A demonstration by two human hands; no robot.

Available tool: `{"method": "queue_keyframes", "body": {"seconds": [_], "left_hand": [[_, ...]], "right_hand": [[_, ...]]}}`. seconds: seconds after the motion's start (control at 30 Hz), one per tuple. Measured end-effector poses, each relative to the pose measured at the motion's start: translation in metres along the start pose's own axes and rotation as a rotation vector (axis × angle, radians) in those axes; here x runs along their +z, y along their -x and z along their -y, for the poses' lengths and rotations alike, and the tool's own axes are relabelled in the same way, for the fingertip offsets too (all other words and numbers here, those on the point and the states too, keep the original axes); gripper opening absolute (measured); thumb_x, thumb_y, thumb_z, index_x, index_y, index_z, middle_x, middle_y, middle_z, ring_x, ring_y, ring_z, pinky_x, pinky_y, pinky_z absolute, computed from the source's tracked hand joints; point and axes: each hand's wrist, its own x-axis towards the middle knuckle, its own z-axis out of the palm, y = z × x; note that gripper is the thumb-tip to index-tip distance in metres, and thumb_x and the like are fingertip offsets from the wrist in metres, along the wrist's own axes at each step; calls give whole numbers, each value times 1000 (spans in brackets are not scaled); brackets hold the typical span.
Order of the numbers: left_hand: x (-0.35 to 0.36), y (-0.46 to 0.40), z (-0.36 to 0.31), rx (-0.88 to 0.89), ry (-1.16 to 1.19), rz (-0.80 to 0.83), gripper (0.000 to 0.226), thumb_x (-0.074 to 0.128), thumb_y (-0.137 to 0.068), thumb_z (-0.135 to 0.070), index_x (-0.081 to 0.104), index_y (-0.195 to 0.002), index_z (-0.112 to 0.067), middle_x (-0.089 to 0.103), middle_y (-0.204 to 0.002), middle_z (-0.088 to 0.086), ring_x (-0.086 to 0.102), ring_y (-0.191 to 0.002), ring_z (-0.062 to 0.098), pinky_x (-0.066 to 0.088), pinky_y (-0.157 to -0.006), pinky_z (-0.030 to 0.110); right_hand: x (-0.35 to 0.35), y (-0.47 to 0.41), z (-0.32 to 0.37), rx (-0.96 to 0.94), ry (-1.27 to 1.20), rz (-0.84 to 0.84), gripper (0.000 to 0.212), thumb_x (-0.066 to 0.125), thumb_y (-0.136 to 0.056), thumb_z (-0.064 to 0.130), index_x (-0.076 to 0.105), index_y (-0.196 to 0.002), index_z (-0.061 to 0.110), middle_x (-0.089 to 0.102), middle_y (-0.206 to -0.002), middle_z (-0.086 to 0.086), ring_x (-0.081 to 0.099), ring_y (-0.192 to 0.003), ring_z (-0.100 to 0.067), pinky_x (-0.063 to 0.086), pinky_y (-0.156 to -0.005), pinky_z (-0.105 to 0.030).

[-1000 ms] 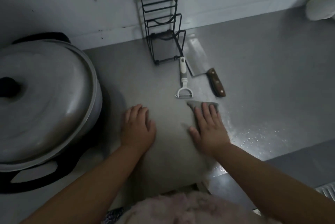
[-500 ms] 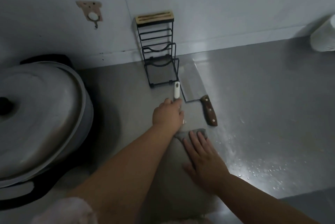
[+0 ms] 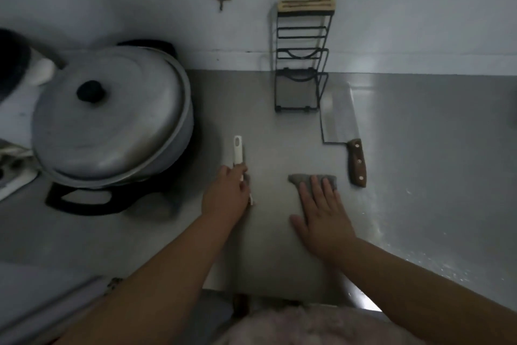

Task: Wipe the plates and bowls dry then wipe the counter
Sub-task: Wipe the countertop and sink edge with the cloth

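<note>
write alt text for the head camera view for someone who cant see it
A person's right hand presses a grey cloth flat on a grey counter while the left hand holds a white peeler. A cleaver lies right of the cloth; a lidded pot stands left, a black rack behind.

Lighting: dim, cool grey throughout. Brightest patch: glare on the counter (image 3: 419, 149) toward its right edge, with a pale streak running to the near right corner and speckled glints on wet drops there. Soft sheen on the pot lid (image 3: 112, 121). Shadows: dark pool under the pot at the counter's left; faint shadow beside the wire rack (image 3: 300, 65) on the wall. Image: soft and grainy, fine detail smeared. Wide-angle bend curves the wall line; the forearms stretch large at the lower edge. Bottom foreground blurred.
</note>
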Motion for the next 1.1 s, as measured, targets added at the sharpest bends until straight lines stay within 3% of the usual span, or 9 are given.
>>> {"method": "queue_keyframes", "body": {"seconds": [0.13,0.33,0.5,0.57,0.67,0.8,0.93,1.1], "left_hand": [[-17,22,45,-67,-75,-61,31,57,-96,-31,62,-127,-32,55,-119,6,63,-97,33,52,-80,39],[-25,33,92,-111,-155,-73,35,56,-97,-29,58,-132,-33,54,-117,7,63,-94,33,54,-78,42],[-21,31,94,-69,-227,-146,30,59,-93,-30,65,-122,-30,53,-117,9,60,-94,35,52,-79,44],[-19,31,78,-60,-305,-215,26,63,-88,-35,68,-112,-28,52,-124,11,57,-99,36,47,-83,45],[-14,24,37,49,-281,-200,30,62,-87,-41,66,-115,-29,56,-129,12,57,-108,36,46,-91,46],[-2,10,-40,273,-212,66,44,45,-94,-48,55,-132,-29,61,-122,6,59,-110,31,48,-95,42],[20,4,-120,393,-120,239,46,48,-94,-54,51,-134,-30,65,-116,3,63,-106,28,52,-90,40],[57,-4,-204,286,-105,262,56,52,-89,-67,54,-125,-24,65,-120,5,64,-108,28,53,-83,37]], "right_hand": [[-2,-2,10,8,-12,-14,80,17,-100,67,-7,-165,25,-10,-172,-10,-16,-157,-30,-10,-126,-43],[3,-1,12,21,13,-81,79,21,-101,64,12,-165,20,8,-172,-14,2,-158,-34,4,-128,-47],[1,1,10,10,13,-65,80,21,-100,66,11,-165,21,7,-172,-14,2,-158,-35,5,-128,-49],[2,6,7,-4,13,-37,79,20,-100,67,10,-166,23,2,-172,-11,-2,-159,-33,3,-128,-48],[4,19,0,-18,0,-43,79,20,-101,69,20,-164,21,9,-172,-11,6,-158,-34,10,-127,-50],[1,43,-21,-22,2,-5,79,17,-101,71,12,-165,25,7,-173,-8,3,-159,-31,16,-127,-52],[-1,71,-47,34,1,-28,77,27,-103,69,17,-165,24,14,-171,-9,8,-158,-33,22,-125,-54],[1,98,-69,108,-40,-39,77,28,-103,69,19,-165,23,13,-172,-8,7,-158,-31,22,-125,-54]]}}
